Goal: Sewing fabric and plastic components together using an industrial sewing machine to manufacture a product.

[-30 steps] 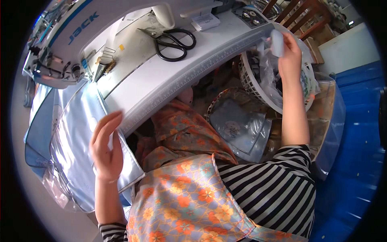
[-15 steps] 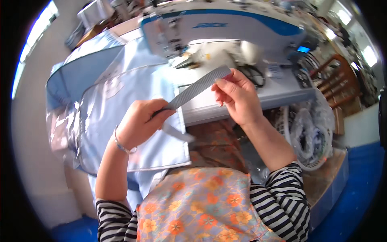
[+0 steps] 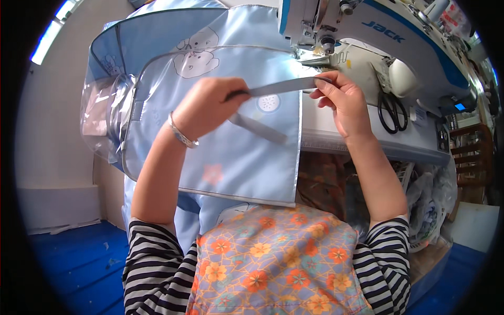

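Observation:
A grey ribbed strap (image 3: pixel 282 86) is stretched between my two hands, above a light-blue fabric piece. My left hand (image 3: pixel 212 105) is closed on the strap, and the strap's loose, blurred tail hangs below it over the fabric. At the other end, my right hand (image 3: pixel 344 100) pinches the strap between thumb and fingers. The light-blue fabric piece (image 3: pixel 252 163) has grey edging, printed animal figures and a clear plastic part (image 3: pixel 107 113) at its left. Its upper right lies by the lit needle area of the sewing machine (image 3: pixel 362 26).
Black-handled scissors (image 3: pixel 392 113) lie on the machine table (image 3: pixel 336 139) to the right of my right hand. A basket with plastic bags (image 3: pixel 422 205) stands below right, near a wooden chair (image 3: pixel 472 152). A white wall (image 3: pixel 58 136) is at the left.
My view has shifted, bringing the sewing machine further right and the fabric more into the middle. Both hands still grip the strap, which now runs nearly level instead of slanting.

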Tool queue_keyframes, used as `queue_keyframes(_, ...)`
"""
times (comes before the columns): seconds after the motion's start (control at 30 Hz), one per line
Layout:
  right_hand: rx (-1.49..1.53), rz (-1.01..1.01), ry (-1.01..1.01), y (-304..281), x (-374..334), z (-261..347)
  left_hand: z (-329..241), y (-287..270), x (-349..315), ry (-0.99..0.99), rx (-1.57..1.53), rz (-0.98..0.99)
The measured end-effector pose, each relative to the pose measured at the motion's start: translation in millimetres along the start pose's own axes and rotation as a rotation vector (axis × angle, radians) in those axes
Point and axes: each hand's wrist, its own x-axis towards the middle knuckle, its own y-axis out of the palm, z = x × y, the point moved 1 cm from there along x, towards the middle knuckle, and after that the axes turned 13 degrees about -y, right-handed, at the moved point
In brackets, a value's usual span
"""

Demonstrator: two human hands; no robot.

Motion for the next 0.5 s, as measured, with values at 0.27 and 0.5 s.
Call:
queue_keyframes(0.27,-1.146,0.294,-0.962,-6,58,-37,-2,17,56,0.286,0.709,-0.848)
queue_keyframes(0.5,-1.421,0.416,-0.931,-13,60,-50,-8,92,92,0.348,0.380,-0.280)
